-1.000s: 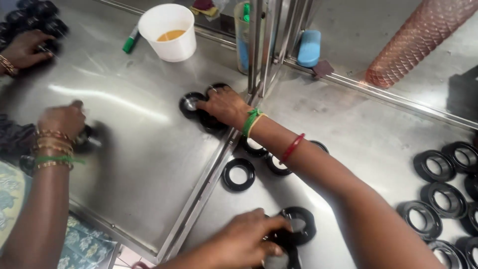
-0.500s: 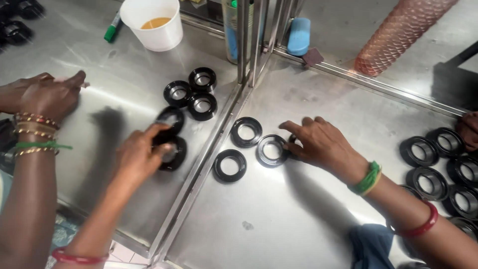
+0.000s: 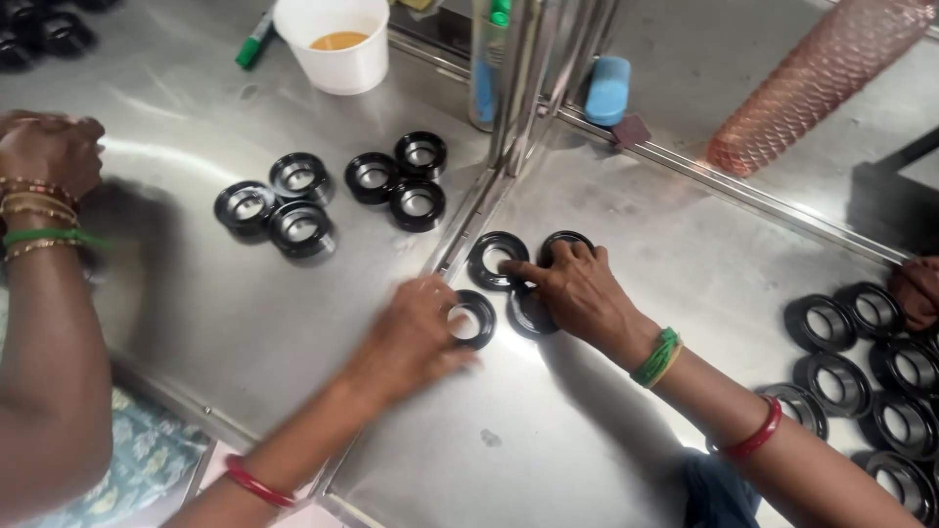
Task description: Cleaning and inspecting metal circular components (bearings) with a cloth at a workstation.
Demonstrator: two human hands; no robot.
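Note:
My left hand (image 3: 421, 332) reaches in from the bottom and pinches a black rubber ring (image 3: 476, 319) lying on the steel table (image 3: 606, 420) next to the centre seam. My right hand (image 3: 579, 290) lies flat with its fingers spread over a second black ring (image 3: 528, 315). Its fingertips touch two more rings, one (image 3: 494, 259) by the seam and one (image 3: 565, 239) behind it. Both of my wrists carry red bangles, and the right also has a green one.
Two groups of black rings (image 3: 284, 207) (image 3: 403, 178) lie on the left sheet. Several more rings (image 3: 861, 372) sit at the right beside another person's hand (image 3: 919, 288). A co-worker's bangled arm (image 3: 44, 196) is at the left. A white cup (image 3: 333, 41), a marker (image 3: 252, 39), a blue bottle (image 3: 487, 68) and a pink mesh roll (image 3: 812, 83) stand behind.
My left hand has moved right from the rings on the left sheet to the ring by the seam. My right hand has slid left over the rings there.

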